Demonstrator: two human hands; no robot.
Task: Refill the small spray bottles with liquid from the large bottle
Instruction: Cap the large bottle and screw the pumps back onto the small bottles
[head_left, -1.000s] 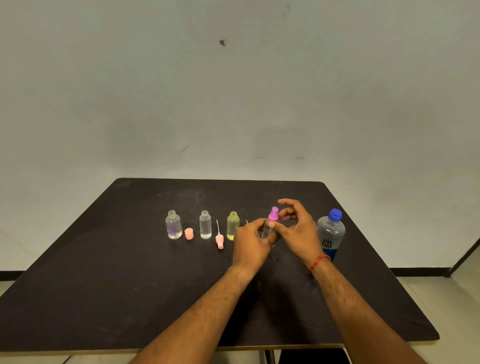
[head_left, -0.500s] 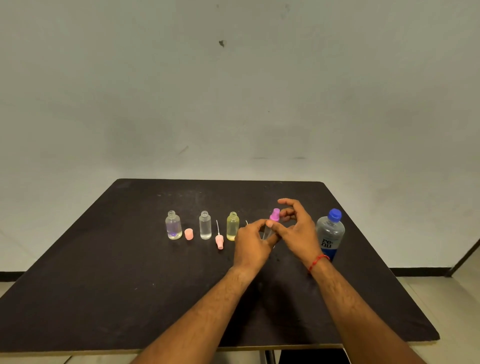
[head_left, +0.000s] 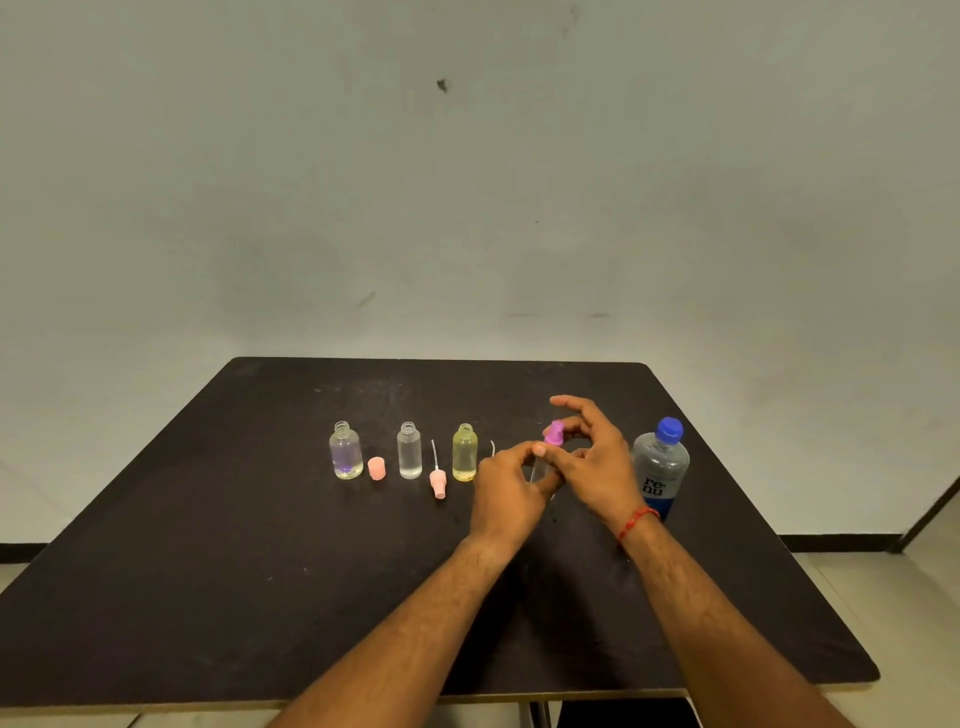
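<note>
My left hand (head_left: 511, 493) grips a small clear bottle (head_left: 541, 469) — its body mostly hidden behind my fingers — while my right hand (head_left: 592, 462) pinches its purple spray top (head_left: 555, 432). The large bottle (head_left: 661, 467) stands just right of my right hand; three uncapped small bottles (head_left: 409, 451) line up to the left.

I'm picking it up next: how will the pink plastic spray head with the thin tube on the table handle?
The pink spray head looks small and plastic, so probably very light. Its thin tube is likely floppy; lift by the head. Lying on its side, it may roll if nudged.
</note>
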